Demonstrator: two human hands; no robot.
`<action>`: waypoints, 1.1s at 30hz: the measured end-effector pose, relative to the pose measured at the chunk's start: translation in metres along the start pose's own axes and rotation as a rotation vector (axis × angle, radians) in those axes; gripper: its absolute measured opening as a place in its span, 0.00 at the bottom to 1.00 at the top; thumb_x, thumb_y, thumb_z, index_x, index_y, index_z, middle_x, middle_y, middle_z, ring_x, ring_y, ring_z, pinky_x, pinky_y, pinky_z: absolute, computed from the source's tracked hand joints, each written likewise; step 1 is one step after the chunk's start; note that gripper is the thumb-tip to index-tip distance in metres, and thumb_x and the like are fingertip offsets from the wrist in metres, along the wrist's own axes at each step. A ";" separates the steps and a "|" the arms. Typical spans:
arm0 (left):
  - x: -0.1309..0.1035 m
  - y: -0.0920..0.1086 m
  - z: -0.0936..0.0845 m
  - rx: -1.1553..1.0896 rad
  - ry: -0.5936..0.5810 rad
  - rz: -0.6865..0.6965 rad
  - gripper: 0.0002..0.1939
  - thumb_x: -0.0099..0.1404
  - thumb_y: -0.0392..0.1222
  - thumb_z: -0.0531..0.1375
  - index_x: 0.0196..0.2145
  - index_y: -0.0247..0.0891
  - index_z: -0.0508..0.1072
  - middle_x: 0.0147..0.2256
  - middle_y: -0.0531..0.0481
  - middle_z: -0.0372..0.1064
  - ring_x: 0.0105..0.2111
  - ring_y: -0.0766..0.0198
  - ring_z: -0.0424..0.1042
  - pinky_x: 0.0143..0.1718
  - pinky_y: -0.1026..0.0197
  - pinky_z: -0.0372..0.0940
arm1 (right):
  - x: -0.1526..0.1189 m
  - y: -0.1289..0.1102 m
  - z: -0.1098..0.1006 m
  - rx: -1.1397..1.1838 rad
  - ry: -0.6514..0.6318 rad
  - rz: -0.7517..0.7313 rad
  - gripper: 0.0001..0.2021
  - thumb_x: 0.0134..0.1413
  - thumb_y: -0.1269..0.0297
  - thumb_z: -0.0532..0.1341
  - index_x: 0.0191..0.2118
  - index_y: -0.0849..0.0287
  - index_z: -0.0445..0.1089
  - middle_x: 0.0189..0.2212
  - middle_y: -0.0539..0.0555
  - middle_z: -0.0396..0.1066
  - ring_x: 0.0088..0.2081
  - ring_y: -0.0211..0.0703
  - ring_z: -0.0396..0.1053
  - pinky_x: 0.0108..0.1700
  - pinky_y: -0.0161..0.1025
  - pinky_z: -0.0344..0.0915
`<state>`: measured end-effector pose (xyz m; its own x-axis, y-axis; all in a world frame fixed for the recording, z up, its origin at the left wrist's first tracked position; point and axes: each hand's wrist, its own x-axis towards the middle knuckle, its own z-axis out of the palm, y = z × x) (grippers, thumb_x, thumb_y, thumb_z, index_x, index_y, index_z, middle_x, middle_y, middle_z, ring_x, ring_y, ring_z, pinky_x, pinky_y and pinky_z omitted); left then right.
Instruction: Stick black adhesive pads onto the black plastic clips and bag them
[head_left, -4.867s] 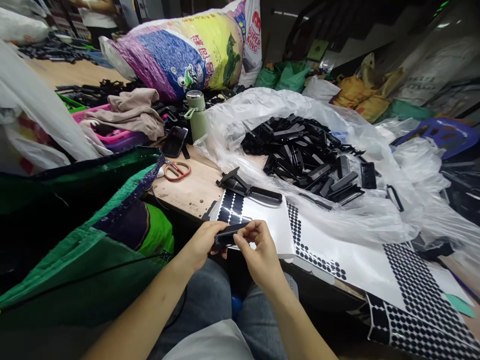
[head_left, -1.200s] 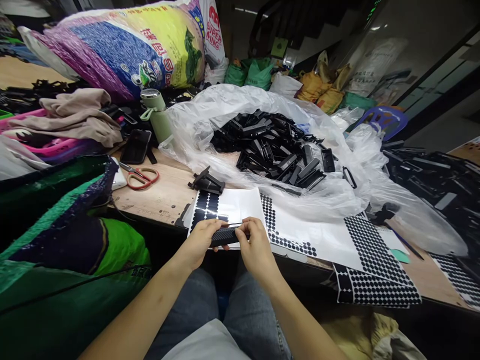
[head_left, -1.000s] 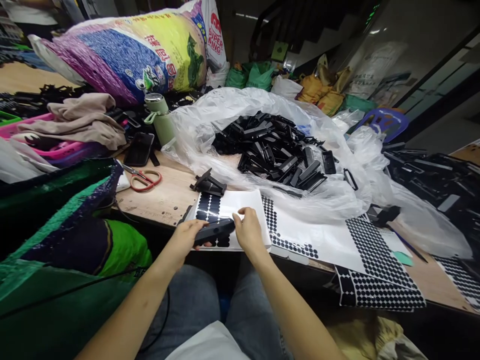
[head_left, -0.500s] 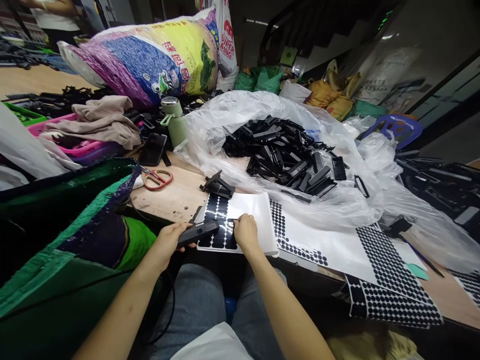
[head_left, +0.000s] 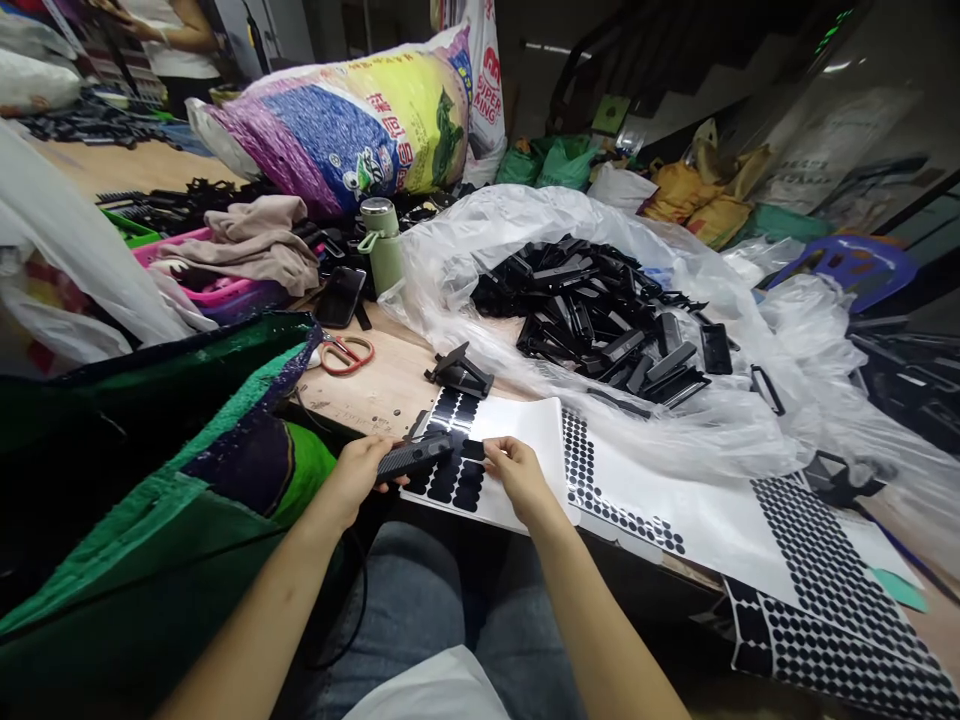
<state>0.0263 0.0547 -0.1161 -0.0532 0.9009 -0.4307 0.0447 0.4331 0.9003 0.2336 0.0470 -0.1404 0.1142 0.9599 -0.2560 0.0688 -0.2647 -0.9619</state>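
Observation:
My left hand [head_left: 361,474] is closed round a long black plastic part [head_left: 414,456] with a ribbed surface, held over the left edge of a white sticker sheet [head_left: 525,440]. Columns of black stickers [head_left: 454,490] cover the sheet's left side. Between the thumb and fingertips of my right hand [head_left: 519,478] is a small black sticker [head_left: 472,449], just above the sheet and a little right of the plastic part. A black bracket-like piece [head_left: 462,371] stands at the sheet's far edge.
Beyond the sheet, black plastic parts [head_left: 585,310] lie heaped in a clear plastic bag [head_left: 442,250]. Red-handled scissors [head_left: 346,355], a phone [head_left: 341,297] and a green flask [head_left: 383,245] are at left. A green sack [head_left: 247,420] stands beside my left arm. More dotted sheets [head_left: 825,550] hang over the right edge.
My right hand has lifted a black sticker off the sheet and turned its fingertips toward the plastic part. My left hand keeps its hold. The whole view has shifted slightly.

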 end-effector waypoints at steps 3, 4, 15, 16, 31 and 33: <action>-0.003 0.001 -0.002 -0.006 -0.050 -0.011 0.14 0.56 0.44 0.55 0.36 0.29 0.69 0.23 0.47 0.71 0.20 0.61 0.71 0.14 0.68 0.53 | -0.008 -0.010 0.002 0.010 -0.112 -0.037 0.12 0.45 0.55 0.58 0.26 0.60 0.64 0.43 0.58 0.66 0.40 0.43 0.65 0.41 0.40 0.60; -0.004 0.002 -0.002 -0.012 -0.086 -0.016 0.15 0.56 0.44 0.55 0.36 0.29 0.69 0.23 0.47 0.71 0.20 0.61 0.71 0.14 0.68 0.53 | -0.012 -0.015 0.003 -0.012 -0.158 -0.050 0.11 0.45 0.56 0.59 0.25 0.60 0.64 0.46 0.57 0.65 0.42 0.44 0.64 0.43 0.40 0.59; -0.020 0.012 0.002 0.003 -0.209 0.020 0.16 0.57 0.46 0.55 0.38 0.30 0.70 0.24 0.48 0.70 0.20 0.63 0.71 0.14 0.68 0.53 | -0.026 -0.036 0.003 -0.111 -0.246 -0.028 0.11 0.47 0.56 0.57 0.25 0.59 0.61 0.33 0.52 0.66 0.33 0.39 0.63 0.40 0.41 0.60; -0.021 0.012 0.002 0.000 -0.217 0.020 0.16 0.57 0.47 0.55 0.38 0.30 0.70 0.24 0.49 0.70 0.20 0.63 0.71 0.14 0.68 0.53 | -0.026 -0.035 0.002 -0.077 -0.257 -0.012 0.11 0.47 0.56 0.58 0.25 0.59 0.61 0.29 0.50 0.64 0.31 0.38 0.62 0.39 0.40 0.60; -0.028 0.013 -0.001 0.000 -0.238 0.052 0.15 0.58 0.47 0.54 0.37 0.31 0.70 0.25 0.48 0.70 0.20 0.62 0.71 0.15 0.68 0.53 | -0.035 -0.033 0.004 -0.049 -0.207 -0.034 0.11 0.47 0.56 0.58 0.27 0.59 0.62 0.27 0.49 0.62 0.30 0.37 0.63 0.37 0.39 0.63; -0.029 0.013 -0.001 0.001 -0.237 0.052 0.15 0.58 0.46 0.54 0.37 0.31 0.70 0.25 0.48 0.70 0.20 0.62 0.71 0.15 0.68 0.53 | -0.038 -0.035 0.004 -0.100 -0.193 -0.053 0.11 0.49 0.55 0.57 0.28 0.59 0.61 0.28 0.49 0.63 0.30 0.38 0.64 0.37 0.39 0.62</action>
<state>0.0272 0.0342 -0.0914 0.1850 0.9035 -0.3866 0.0427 0.3856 0.9217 0.2233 0.0206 -0.0975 -0.0836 0.9700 -0.2281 0.1684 -0.2119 -0.9627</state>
